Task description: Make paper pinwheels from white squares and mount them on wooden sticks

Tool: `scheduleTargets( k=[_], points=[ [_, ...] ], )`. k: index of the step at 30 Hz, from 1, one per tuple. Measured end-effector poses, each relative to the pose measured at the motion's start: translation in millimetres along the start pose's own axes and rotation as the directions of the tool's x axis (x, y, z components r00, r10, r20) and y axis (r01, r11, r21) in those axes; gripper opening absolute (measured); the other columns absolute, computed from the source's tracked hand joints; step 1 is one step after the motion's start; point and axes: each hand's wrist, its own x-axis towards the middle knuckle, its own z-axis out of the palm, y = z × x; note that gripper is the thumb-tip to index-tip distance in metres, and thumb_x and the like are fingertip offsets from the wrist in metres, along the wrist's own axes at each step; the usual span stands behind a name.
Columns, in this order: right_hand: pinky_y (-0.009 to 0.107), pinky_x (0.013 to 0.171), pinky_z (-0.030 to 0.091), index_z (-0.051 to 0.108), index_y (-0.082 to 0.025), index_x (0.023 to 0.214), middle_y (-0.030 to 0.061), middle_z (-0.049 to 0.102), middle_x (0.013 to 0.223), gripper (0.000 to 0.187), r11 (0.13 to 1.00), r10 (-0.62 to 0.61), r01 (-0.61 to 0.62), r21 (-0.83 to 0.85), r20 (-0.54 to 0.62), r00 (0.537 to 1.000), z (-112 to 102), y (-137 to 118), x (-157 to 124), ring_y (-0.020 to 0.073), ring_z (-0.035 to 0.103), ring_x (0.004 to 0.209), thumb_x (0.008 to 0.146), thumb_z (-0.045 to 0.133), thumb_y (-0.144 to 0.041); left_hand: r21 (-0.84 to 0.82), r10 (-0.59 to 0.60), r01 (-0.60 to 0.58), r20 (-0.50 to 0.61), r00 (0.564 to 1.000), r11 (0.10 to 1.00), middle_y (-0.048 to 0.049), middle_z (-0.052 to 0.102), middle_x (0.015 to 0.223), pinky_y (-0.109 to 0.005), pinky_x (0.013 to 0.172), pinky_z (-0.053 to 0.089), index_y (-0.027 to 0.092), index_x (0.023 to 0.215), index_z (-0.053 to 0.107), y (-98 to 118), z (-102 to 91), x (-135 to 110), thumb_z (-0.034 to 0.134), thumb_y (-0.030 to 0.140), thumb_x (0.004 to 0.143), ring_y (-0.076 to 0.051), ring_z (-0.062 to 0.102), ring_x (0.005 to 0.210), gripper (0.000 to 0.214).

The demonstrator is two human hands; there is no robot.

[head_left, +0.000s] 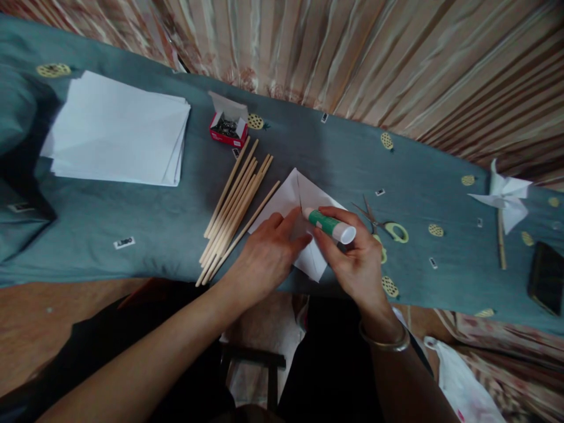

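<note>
A folded white paper square (288, 200) lies on the teal cloth (145, 229) in front of me. My right hand (355, 258) grips a green and white glue stick (330, 225), its tip pressed to the paper. My left hand (264, 258) rests on the paper with its fingers curled, pinning the near part down beside the glue tip. A bundle of wooden sticks (235, 205) lies just left of the paper, almost touching my left hand.
A stack of white sheets (117, 129) sits at the far left. A small red box of pins (228, 124) stands open behind the sticks. Scissors (385, 225) lie right of my hands. A finished paper pinwheel (504, 200) and a dark phone (546, 276) lie at the right.
</note>
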Motion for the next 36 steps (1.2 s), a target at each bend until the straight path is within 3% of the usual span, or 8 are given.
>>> scheduleTargets(
  k=[17,24,36],
  points=[
    [0.037,0.093,0.052,0.061,-0.027,0.115,0.0011,0.068,0.114,0.029,0.988,-0.137,0.141,-0.066,0.066,0.988,0.5,-0.2,0.5,0.0199,0.066,0.103,0.086,0.062,-0.025,0.027,0.021,-0.020,-0.038,0.999,0.999,-0.0156,0.048,0.136,-0.040,0.078,0.052,0.017,0.113,0.061,0.2,-0.1,-0.1,0.048,0.011,0.088,-0.024,0.053,0.095,0.029],
    [0.035,0.092,0.053,0.061,-0.027,0.115,0.0009,0.069,0.112,0.030,0.980,-0.176,0.183,-0.076,0.090,0.980,-1.4,-0.7,-0.3,0.0193,0.066,0.103,0.085,0.063,-0.023,0.022,0.007,-0.007,-0.001,1.000,1.000,-0.0184,0.048,0.137,-0.042,0.081,0.053,0.014,0.108,0.063,1.0,-3.5,2.4,0.046,0.009,0.088,-0.026,0.054,0.098,0.026],
    [0.033,0.088,0.054,0.062,-0.026,0.112,0.0005,0.069,0.109,0.029,0.977,-0.179,0.191,-0.094,0.122,0.976,-4.9,-5.2,-0.1,0.0183,0.066,0.099,0.084,0.063,-0.020,0.032,0.005,-0.006,0.022,1.000,0.999,-0.0193,0.048,0.138,-0.042,0.082,0.053,0.013,0.108,0.064,1.3,-4.5,2.1,0.046,0.012,0.090,-0.026,0.055,0.099,0.025]
  ],
)
